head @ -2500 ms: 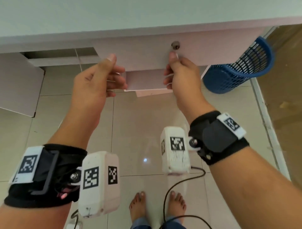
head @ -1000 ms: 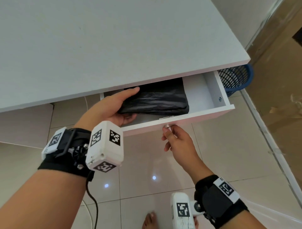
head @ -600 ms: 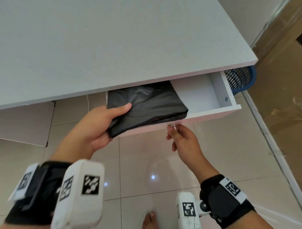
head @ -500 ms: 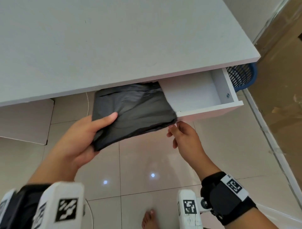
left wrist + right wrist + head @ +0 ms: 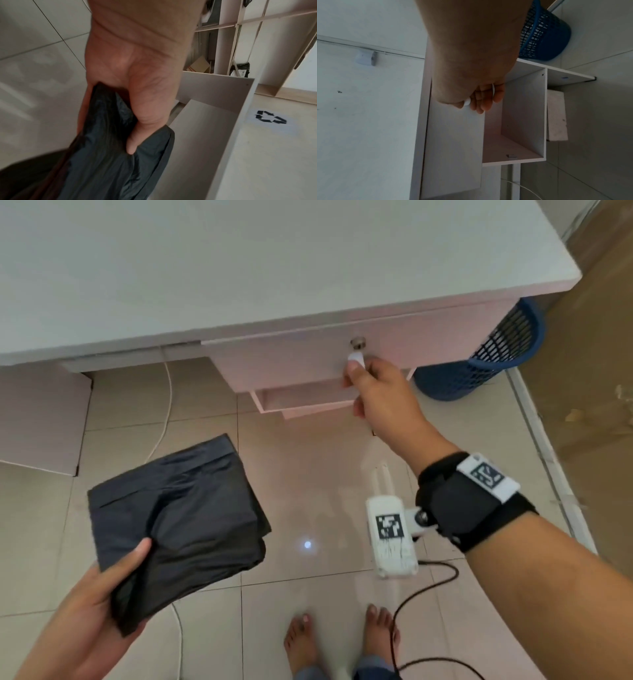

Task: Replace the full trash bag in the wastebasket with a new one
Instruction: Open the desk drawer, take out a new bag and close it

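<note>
Fetching the new liner: left hand (image 5: pixel 85 607) pinches the folded black trash bag (image 5: pixel 178 525); right hand (image 5: pixel 380 392) curls on the drawer (image 5: pixel 291 361) handle (drawer looks shut). Next, probably: release, carry it to the blue wastebasket (image 5: pixel 486 357) beyond the right hand.

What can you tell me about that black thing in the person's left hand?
It is a folded black bag of thin, slightly shiny, creased plastic, several layers thick and roughly rectangular, with slack edges. It is held in the air above the tiled floor, tilted, clear of the desk. Only the left hand touches it, pinching the near corner with the thumb on top and the fingers beneath. The left wrist view shows the plastic bunching in that grip.
</note>
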